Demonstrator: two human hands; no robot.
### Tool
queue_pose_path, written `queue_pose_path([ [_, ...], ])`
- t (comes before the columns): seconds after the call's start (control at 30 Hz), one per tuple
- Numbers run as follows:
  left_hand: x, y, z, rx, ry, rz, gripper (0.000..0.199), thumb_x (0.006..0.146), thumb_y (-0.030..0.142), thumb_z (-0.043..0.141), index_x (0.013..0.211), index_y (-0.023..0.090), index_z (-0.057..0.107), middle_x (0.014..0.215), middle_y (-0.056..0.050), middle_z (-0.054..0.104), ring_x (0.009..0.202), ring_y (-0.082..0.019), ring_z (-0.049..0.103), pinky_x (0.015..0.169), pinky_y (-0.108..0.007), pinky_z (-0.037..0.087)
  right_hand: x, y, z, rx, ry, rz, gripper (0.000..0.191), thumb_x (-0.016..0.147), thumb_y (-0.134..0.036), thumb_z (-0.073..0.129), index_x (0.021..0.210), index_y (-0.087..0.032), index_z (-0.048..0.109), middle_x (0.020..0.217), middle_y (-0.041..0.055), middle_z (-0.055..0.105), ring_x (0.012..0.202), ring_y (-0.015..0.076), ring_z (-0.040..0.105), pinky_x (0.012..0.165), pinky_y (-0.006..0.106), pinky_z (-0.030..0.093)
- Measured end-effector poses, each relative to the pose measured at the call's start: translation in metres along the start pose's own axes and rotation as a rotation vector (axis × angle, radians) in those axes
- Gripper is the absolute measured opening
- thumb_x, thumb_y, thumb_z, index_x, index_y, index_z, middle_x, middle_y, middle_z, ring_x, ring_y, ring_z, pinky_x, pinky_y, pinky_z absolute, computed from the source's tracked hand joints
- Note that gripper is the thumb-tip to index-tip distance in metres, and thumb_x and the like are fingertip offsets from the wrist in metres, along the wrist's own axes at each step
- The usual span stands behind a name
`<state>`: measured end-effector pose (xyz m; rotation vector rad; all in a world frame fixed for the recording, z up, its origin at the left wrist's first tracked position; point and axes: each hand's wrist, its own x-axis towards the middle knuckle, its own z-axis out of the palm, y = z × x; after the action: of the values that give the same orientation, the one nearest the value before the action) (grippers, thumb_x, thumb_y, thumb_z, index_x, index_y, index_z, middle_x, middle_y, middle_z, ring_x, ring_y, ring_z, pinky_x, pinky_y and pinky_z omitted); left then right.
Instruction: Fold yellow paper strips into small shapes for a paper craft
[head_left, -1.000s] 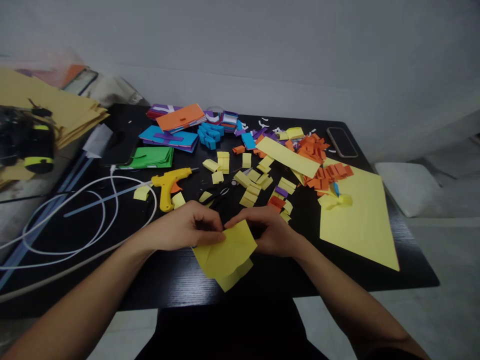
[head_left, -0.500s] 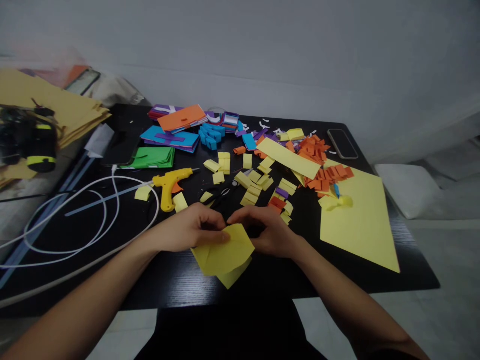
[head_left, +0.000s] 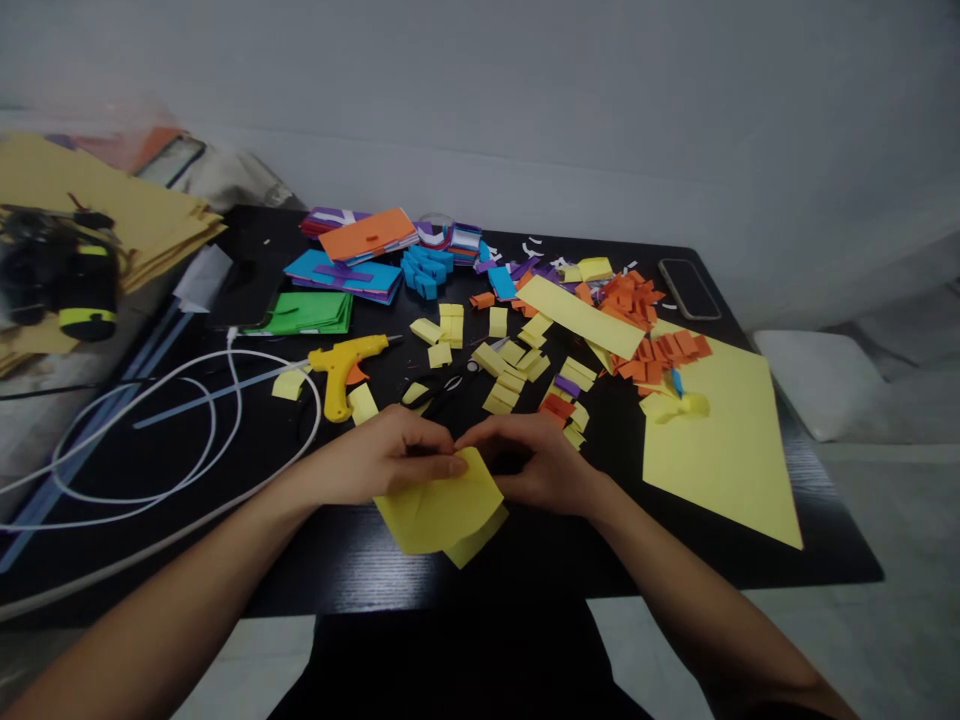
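Centrally, the left hand (head_left: pixel 401 455) and right hand (head_left: pixel 544 465) pinch yellow paper (head_left: pixel 439 515) over a black desk (head_left: pixel 352 565), grey wall (head_left: pixel 525 90) far, pale floor (head_left: pixel 919 520) right.

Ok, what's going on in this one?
A person holds yellow paper over a black table, the left hand pinching it and the right hand at its far corner. Small yellow pieces lie beyond the hands, a glue gun to the left, a larger yellow sheet to the right.
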<state>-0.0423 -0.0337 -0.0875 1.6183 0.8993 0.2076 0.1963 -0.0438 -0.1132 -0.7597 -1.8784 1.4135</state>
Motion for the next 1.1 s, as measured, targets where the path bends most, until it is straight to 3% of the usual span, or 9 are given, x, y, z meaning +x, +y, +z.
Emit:
queue_pose_path([
  [0.37, 0.002, 0.001, 0.003, 0.031, 0.008, -0.027, 0.036, 0.091, 0.05, 0.065, 0.084, 0.016, 0.075, 0.07, 0.0, 0.065, 0.063, -0.012, 0.055, 0.054, -0.02, 0.038, 0.0, 0.0, -0.003, -0.015, -0.031, 0.024, 0.029, 0.08, -0.026, 0.084, 0.106, -0.019, 0.073, 0.083, 0.0013, 0.076, 0.071, 0.0135, 0.072, 0.064, 0.022, 0.058],
  [0.57, 0.005, 0.001, 0.009, -0.033, 0.057, -0.108, 0.032, 0.082, 0.046, 0.075, 0.076, 0.015, 0.072, 0.065, 0.002, 0.06, 0.06, -0.011, 0.052, 0.052, -0.021, 0.035, 0.0, 0.001, -0.002, -0.015, -0.032, 0.014, 0.029, 0.08, -0.026, 0.084, 0.106, -0.019, 0.074, 0.085, 0.0017, 0.076, 0.073, 0.0131, 0.072, 0.066, 0.021, 0.058],
  [0.77, 0.006, 0.002, 0.011, -0.064, 0.047, -0.045, 0.029, 0.086, 0.042, 0.071, 0.078, 0.014, 0.071, 0.067, 0.003, 0.06, 0.061, -0.011, 0.052, 0.053, -0.02, 0.036, 0.003, 0.002, -0.004, -0.044, -0.008, -0.053, 0.027, 0.081, -0.026, 0.084, 0.105, -0.019, 0.076, 0.09, 0.004, 0.073, 0.074, 0.0126, 0.071, 0.065, 0.021, 0.058],
  [0.93, 0.006, 0.002, 0.012, -0.105, 0.013, -0.072, 0.029, 0.086, 0.043, 0.07, 0.085, 0.015, 0.073, 0.07, 0.003, 0.062, 0.061, -0.01, 0.052, 0.052, -0.02, 0.037, 0.003, 0.005, -0.003, -0.065, -0.006, -0.087, 0.026, 0.081, -0.026, 0.084, 0.105, -0.019, 0.076, 0.089, 0.0039, 0.07, 0.073, 0.0122, 0.069, 0.063, 0.021, 0.056],
  [1.1, 0.005, 0.002, 0.011, -0.037, 0.044, -0.026, 0.026, 0.086, 0.04, 0.069, 0.08, 0.015, 0.071, 0.067, 0.004, 0.059, 0.062, -0.01, 0.051, 0.053, -0.019, 0.036, 0.003, 0.004, -0.003, -0.092, -0.015, -0.119, 0.025, 0.084, -0.026, 0.082, 0.108, -0.021, 0.076, 0.093, 0.0044, 0.068, 0.072, 0.0114, 0.067, 0.064, 0.022, 0.057],
])
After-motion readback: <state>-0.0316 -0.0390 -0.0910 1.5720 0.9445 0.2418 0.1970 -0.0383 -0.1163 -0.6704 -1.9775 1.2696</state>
